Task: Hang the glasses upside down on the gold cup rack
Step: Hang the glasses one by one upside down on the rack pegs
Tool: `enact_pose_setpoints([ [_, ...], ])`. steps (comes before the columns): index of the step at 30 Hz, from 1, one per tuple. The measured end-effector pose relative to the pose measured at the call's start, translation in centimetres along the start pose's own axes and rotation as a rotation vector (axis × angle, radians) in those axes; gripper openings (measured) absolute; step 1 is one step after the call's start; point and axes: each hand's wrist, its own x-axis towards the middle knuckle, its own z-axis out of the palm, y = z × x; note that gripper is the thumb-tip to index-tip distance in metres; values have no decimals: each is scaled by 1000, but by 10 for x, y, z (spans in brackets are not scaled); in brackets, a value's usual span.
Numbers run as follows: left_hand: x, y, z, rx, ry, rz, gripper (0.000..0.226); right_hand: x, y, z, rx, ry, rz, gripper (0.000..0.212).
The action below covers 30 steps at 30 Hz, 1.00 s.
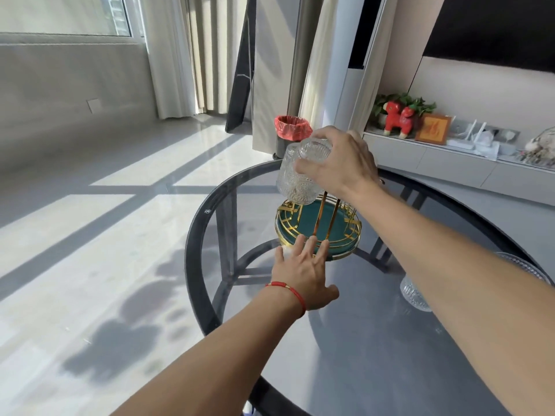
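Observation:
A gold cup rack with a green round base stands on the far side of a round glass table. My right hand grips the base of a clear patterned glass, held upside down over the rack's left side. A second glass seems to sit just behind it, blurred. My left hand lies flat on the table with spread fingers touching the rack's base rim. Another clear glass stands on the table at the right, partly hidden by my right forearm.
A ribbed glass piece shows at the table's right edge. A bin with a red liner stands on the floor beyond the table. A low shelf with a red toy animal and a picture frame runs along the right wall.

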Motion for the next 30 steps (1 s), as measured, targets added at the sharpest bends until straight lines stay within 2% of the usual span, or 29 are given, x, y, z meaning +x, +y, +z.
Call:
enact_pose_setpoints([
  [7,0,7,-3,16,19,-24,92,-6,4,22,-119,-68,-36,68],
  [12,1,13,-1,15,43,-53,91,-11,10,32,-164,-83,-17,58],
  [19,1,16,1,13,60,-65,87,-24,19,28,-222,-125,-96,65],
  [22,0,16,0,-22,71,-56,81,-44,26,18,-195,-54,-177,62],
  [25,-1,18,-2,-39,128,-23,65,-73,39,0,-158,71,-290,55],
  [28,-3,24,-6,-217,180,80,57,-108,61,-23,-81,116,-295,55],
  [30,-7,30,-7,-359,169,158,63,-134,80,-41,-46,136,-294,54],
])
